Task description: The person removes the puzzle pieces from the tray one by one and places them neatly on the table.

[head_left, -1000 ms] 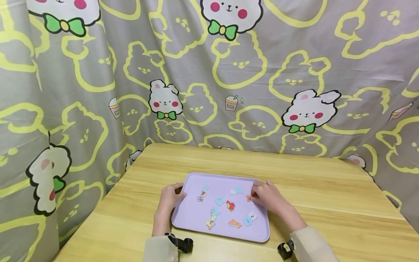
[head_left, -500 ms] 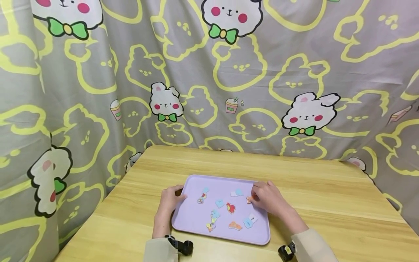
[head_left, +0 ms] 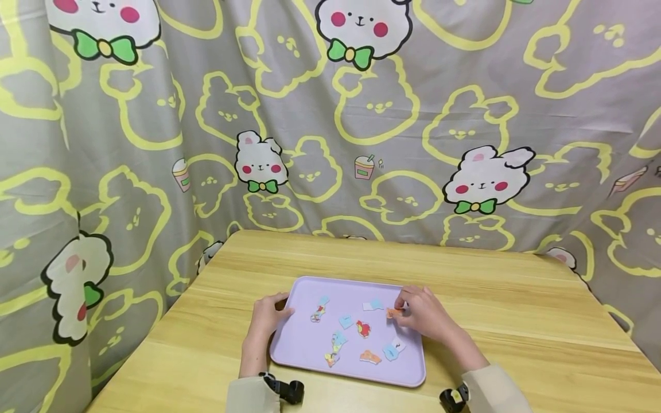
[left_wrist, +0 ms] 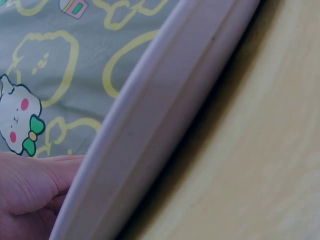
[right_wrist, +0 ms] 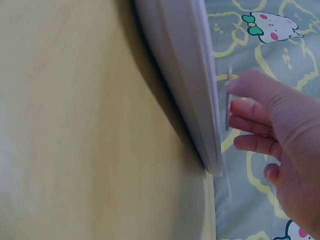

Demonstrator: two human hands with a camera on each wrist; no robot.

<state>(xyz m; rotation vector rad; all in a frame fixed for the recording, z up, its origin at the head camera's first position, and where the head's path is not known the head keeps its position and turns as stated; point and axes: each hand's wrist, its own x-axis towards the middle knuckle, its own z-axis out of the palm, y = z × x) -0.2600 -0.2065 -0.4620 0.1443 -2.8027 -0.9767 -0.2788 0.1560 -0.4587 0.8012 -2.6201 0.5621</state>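
A lilac tray [head_left: 302, 344] lies on the table with small, flat, coloured puzzle pieces scattered over it. My left hand [head_left: 267, 314] holds the tray's left edge, thumb over the rim; in the left wrist view the rim hides part of that hand [left_wrist: 30, 192]. Above the tray's far right part, my right hand [head_left: 424, 312] pinches an orange puzzle piece [head_left: 393, 313] between thumb and fingers. The right wrist view shows this piece [right_wrist: 228, 102] edge-on and thin, lifted above the tray rim. A red and green piece [head_left: 363, 328] and another orange piece [head_left: 369, 357] lie nearer the middle and front.
Blue and white pieces [head_left: 373, 304] lie near the tray's far side, another blue and white pair [head_left: 394, 349] at the front right. Joined-looking pieces [head_left: 319, 310] sit at the left. The wooden table [head_left: 490, 292] meets a patterned curtain [head_left: 382, 103] behind and at both sides.
My right hand has lifted slightly and shifted a little left, and more of the orange piece shows in its fingers. The left hand stays at the tray's edge.
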